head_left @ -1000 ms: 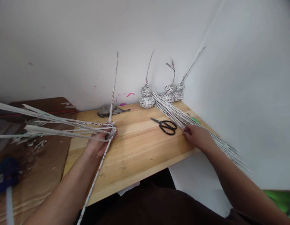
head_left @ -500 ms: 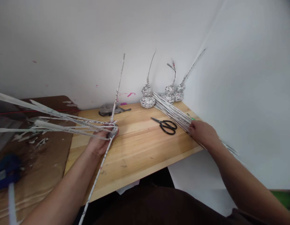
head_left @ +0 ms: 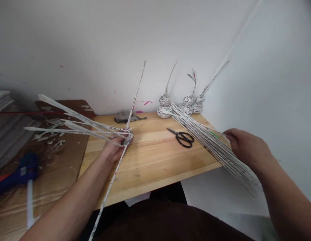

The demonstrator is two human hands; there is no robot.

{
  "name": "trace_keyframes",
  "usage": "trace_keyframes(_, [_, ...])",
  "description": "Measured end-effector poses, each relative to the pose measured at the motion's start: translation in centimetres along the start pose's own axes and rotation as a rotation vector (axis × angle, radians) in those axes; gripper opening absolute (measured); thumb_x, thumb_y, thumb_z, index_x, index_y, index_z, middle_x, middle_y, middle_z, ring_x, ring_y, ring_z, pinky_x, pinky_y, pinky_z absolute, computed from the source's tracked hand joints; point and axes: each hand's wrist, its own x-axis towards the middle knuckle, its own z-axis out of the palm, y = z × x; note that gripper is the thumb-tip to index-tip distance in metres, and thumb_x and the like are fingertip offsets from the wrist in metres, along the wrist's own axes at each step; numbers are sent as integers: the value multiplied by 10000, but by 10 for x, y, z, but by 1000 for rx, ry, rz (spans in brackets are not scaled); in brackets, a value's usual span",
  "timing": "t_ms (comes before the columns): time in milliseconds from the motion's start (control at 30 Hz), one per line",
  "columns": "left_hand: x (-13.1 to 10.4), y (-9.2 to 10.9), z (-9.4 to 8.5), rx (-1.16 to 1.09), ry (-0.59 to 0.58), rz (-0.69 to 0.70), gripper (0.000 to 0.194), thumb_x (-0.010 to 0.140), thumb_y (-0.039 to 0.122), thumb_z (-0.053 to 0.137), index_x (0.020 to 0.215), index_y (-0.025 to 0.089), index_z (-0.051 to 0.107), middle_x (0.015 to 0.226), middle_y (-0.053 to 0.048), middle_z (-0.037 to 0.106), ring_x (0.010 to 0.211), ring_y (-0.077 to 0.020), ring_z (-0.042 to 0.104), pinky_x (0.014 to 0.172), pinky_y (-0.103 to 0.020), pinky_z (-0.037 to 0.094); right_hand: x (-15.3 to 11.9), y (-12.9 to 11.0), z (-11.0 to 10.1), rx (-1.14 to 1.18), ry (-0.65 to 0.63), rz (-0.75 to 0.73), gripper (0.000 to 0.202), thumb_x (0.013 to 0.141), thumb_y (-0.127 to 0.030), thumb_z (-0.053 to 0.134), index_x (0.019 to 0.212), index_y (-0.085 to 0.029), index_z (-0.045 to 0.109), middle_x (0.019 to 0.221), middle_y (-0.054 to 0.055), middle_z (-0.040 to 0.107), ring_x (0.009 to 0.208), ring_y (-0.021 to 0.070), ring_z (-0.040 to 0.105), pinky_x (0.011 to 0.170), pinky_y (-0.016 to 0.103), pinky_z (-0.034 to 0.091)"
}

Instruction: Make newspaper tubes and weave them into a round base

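Note:
My left hand (head_left: 116, 146) is closed around the small woven base of a paper weaving (head_left: 127, 138), over the left part of the wooden table. Rolled newspaper tubes stick out of it to the left, upward and down toward me. To the right, my right hand (head_left: 246, 145) pinches the end of a single paper tube (head_left: 212, 129), lifted a little off a bundle of such tubes (head_left: 210, 144). The bundle lies slantwise over the table's right edge. Black-handled scissors (head_left: 184, 139) rest between the two hands.
Several woven paper gourds (head_left: 164, 110) with long stems stand along the wall. A grey cloth (head_left: 125, 117) lies at the back of the wooden table (head_left: 145, 167). At left, a blue glue gun (head_left: 28, 167) and paper scraps (head_left: 60, 144) are on brown cardboard (head_left: 60, 170).
My right hand has moved right, away from the bundle, drawing one tube up from it. The left hand still holds the weaving. The whole view has shifted slightly left.

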Motion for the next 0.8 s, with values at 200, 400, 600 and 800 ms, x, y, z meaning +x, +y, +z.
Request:
trace_keyframes(200, [2,-2,-2,32,-121,18,245,582,55,810,792,97,691,681,-15,659,558,-100,608,538,-199,545,4,-48,-13,1208,-85,-31,247,826,-425,679,958,-218,646,796,14,637,661,148,618,532,257,458])
trace_keyframes(400, [-1,-2,0,78,-206,13,274,583,130,847,811,100,699,657,-11,640,537,-87,569,497,-183,486,23,-145,2,1836,28,-213,80,856,-265,656,885,-232,589,815,-30,608,780,122,684,648,232,560])
trace_keyframes(600, [1,-3,-3,93,-201,-8,317,570,179,870,817,101,687,699,-20,647,576,-108,599,559,-232,519,27,-198,22,1891,208,-339,32,909,-271,603,934,-267,583,839,-16,614,779,150,692,664,301,598])
trace_keyframes(800, [5,-5,-6,104,-203,-22,344,574,196,875,845,110,681,733,-31,663,603,-125,617,567,-246,531,29,-207,26,1853,327,-348,16,927,-261,590,940,-270,593,839,-11,613,777,157,696,651,307,602])
